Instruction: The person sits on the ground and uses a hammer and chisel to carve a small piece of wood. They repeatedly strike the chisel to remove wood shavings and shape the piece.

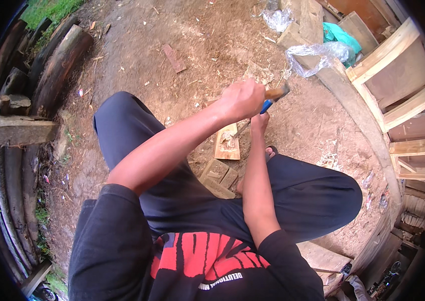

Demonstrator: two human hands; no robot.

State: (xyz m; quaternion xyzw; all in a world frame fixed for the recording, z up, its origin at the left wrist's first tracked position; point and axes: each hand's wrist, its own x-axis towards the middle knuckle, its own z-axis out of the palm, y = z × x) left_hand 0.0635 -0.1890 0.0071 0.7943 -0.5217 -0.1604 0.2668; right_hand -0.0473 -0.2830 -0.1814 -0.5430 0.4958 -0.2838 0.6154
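Observation:
My left hand (244, 100) is closed round the wooden handle of a hammer (276, 93). The dark hammer head is just above the blue grip of a chisel (266, 106); whether they touch I cannot tell. My right hand (259, 123) wraps round the chisel below that grip. Its metal blade slants down to the left, onto a pale wooden board (228, 149) lying between my legs. Curled wood shavings (229, 139) lie where the blade meets the board. Nearer to me, wooden blocks (218, 176) sit on the ground by my foot.
Stacked logs (62, 65) line the left side. To the right, a wooden beam (355, 108) curves past pale wooden frames (390, 70). Clear plastic sheeting (312, 56) and a teal bag (342, 37) lie at the far right. A reddish wood scrap (174, 58) rests on the dirt.

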